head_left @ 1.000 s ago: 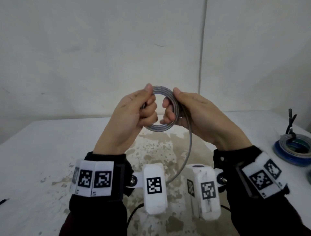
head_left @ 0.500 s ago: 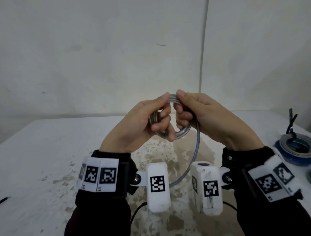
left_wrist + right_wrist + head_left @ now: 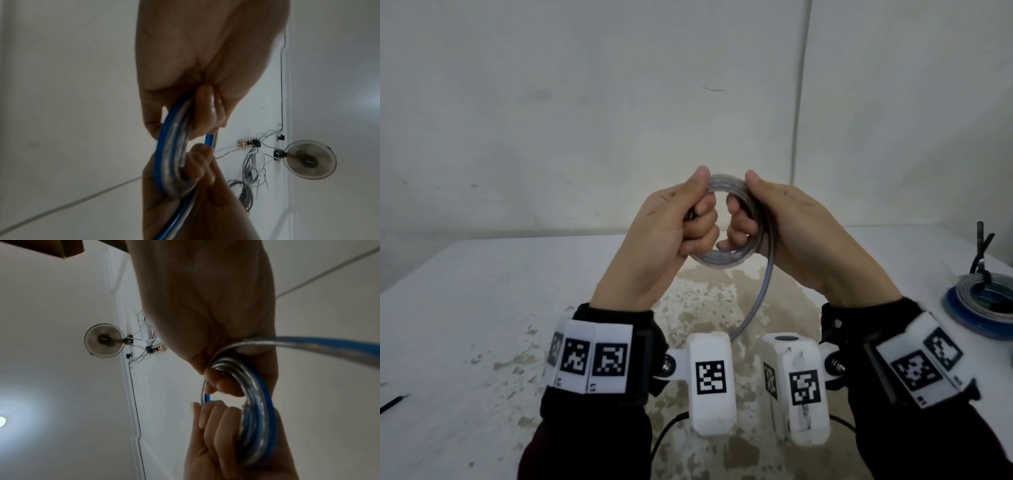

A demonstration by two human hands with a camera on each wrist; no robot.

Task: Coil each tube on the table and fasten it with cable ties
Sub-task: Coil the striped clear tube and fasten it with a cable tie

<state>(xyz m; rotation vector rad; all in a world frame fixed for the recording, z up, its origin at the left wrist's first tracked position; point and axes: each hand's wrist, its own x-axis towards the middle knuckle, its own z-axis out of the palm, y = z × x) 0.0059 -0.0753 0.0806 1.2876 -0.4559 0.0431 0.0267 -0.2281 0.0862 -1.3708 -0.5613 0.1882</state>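
A clear tube with a blue stripe is wound into a small coil [image 3: 722,258] held up in front of me, above the table. My left hand [image 3: 698,212] grips the coil's left side, thumb on top and fingers curled through the ring. My right hand [image 3: 739,214] grips the right side the same way. A loose tail [image 3: 756,301] hangs from the right side down behind the wrist cameras. The left wrist view shows the coil [image 3: 170,149] edge-on between my left hand [image 3: 197,113] and right hand [image 3: 195,178]. The right wrist view shows the coil [image 3: 257,410], with the tail [image 3: 329,344] running off right.
Blue and clear coils [image 3: 983,301] lie stacked at the table's right edge, with a black cable tie [image 3: 981,253] sticking up from them. A thin black item [image 3: 393,402] lies at the left edge. The white table [image 3: 482,308] is stained in the middle, with a wall right behind it.
Half a second ago both hands had tilted the coil and turned it. Now it faces me flat-on again, slightly higher, with both grips kept.
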